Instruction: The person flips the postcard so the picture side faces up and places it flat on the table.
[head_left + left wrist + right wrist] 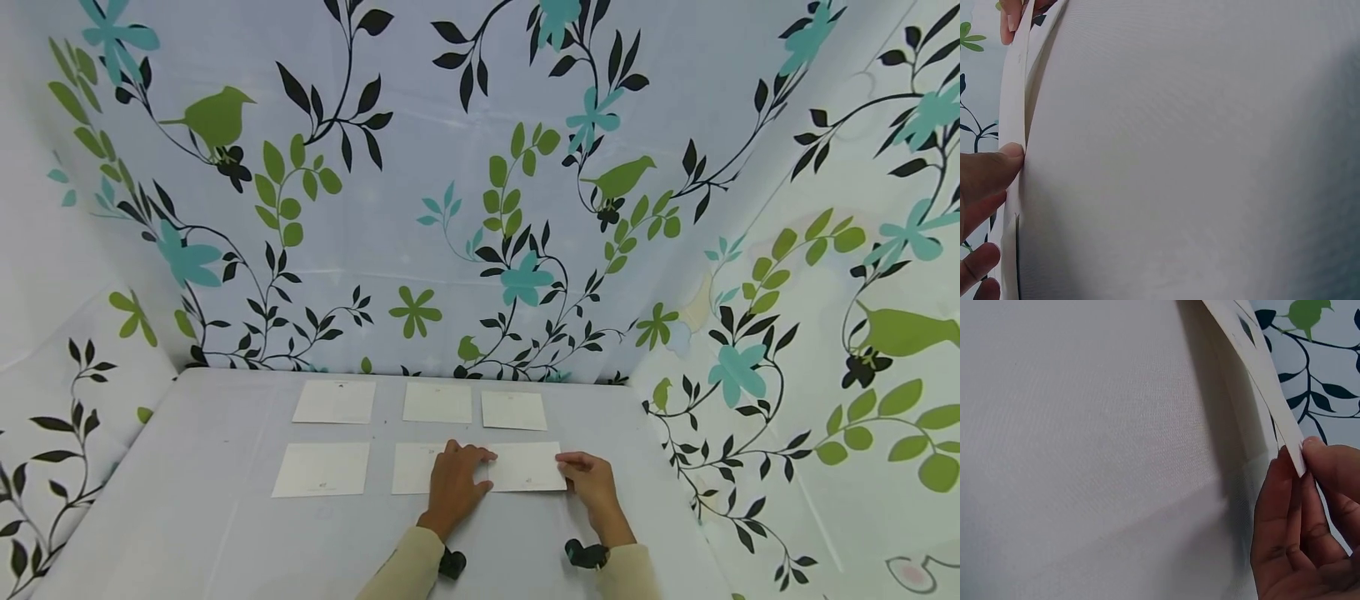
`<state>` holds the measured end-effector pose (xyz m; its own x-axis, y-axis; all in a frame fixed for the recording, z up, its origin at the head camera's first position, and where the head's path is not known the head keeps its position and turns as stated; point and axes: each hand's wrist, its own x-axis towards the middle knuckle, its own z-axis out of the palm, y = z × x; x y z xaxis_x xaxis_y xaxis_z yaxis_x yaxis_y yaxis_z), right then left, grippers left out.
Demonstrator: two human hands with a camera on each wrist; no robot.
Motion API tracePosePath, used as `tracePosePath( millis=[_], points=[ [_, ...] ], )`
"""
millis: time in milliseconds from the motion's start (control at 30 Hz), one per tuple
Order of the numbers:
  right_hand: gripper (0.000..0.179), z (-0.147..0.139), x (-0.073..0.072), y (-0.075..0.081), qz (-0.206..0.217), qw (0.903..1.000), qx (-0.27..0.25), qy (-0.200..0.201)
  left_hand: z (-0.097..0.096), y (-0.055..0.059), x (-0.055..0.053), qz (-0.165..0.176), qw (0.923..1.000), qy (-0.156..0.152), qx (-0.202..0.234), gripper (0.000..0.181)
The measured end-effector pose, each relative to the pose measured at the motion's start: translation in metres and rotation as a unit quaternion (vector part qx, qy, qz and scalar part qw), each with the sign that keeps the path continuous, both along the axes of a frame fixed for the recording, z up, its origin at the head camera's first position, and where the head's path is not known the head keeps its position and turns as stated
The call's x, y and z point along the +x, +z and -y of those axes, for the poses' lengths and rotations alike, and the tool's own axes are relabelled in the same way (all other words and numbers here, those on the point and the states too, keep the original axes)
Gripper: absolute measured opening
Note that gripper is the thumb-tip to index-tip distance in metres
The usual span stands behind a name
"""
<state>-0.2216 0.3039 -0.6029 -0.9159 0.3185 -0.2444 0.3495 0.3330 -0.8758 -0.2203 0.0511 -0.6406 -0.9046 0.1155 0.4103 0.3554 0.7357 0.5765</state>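
A blank-looking white card (527,468) spans the space between my two hands in the front row, small faint print near its lower edge. My right hand (592,490) pinches its right edge; the right wrist view has the thumb and fingers on either side of the card's corner (1290,440), raised off the table. At the card's left end is my left hand (453,483), thumb and forefinger holding that edge. This left hand partly covers a neighbouring white card (411,468). In the left wrist view, the left thumb (1011,153) lies against the card's edge.
Another white card (322,469) lies at the front left. Behind are three more, a left card (334,402), a middle card (438,402) and a right card (513,410). The white table (187,500) ends at a patterned cloth (420,208).
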Motion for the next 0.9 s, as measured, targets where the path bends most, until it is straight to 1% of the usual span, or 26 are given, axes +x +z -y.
tracePosePath(
  millis=[100, 167, 233, 333, 500, 667, 767, 900],
  points=[
    [0.014, -0.001, 0.002, -0.001, 0.002, 0.9999, -0.007, 0.014, 0.001, -0.001, 0.000, -0.001, 1.0000, -0.001, -0.001, 0.045],
    [0.015, -0.002, 0.004, -0.001, 0.000, 0.9998, -0.012, 0.014, 0.001, -0.002, -0.001, 0.004, 1.0000, -0.001, 0.002, 0.042],
    [0.016, -0.003, 0.006, -0.001, -0.003, 0.9998, -0.019, 0.008, 0.002, -0.002, -0.002, 0.012, 0.9999, 0.001, 0.012, 0.039],
    [0.017, -0.005, 0.009, 0.000, -0.006, 0.9996, -0.027, -0.003, 0.004, 0.000, -0.003, 0.036, 0.9984, 0.005, 0.043, 0.033],
    [0.019, -0.008, 0.010, 0.004, -0.004, 0.9992, -0.039, -0.006, 0.006, 0.010, -0.005, 0.082, 0.9918, 0.004, 0.098, 0.025],
    [0.020, -0.007, 0.010, 0.007, -0.005, 0.9984, -0.056, -0.005, 0.008, 0.021, -0.003, 0.118, 0.9841, -0.005, 0.132, 0.021],
    [0.021, -0.007, 0.009, 0.008, -0.005, 0.9980, -0.063, -0.003, 0.010, 0.027, -0.001, 0.129, 0.9810, -0.011, 0.144, 0.019],
    [0.022, -0.008, 0.007, 0.009, -0.007, 0.9972, -0.074, 0.005, 0.014, 0.033, -0.001, 0.136, 0.9786, -0.017, 0.153, 0.018]
  ],
)
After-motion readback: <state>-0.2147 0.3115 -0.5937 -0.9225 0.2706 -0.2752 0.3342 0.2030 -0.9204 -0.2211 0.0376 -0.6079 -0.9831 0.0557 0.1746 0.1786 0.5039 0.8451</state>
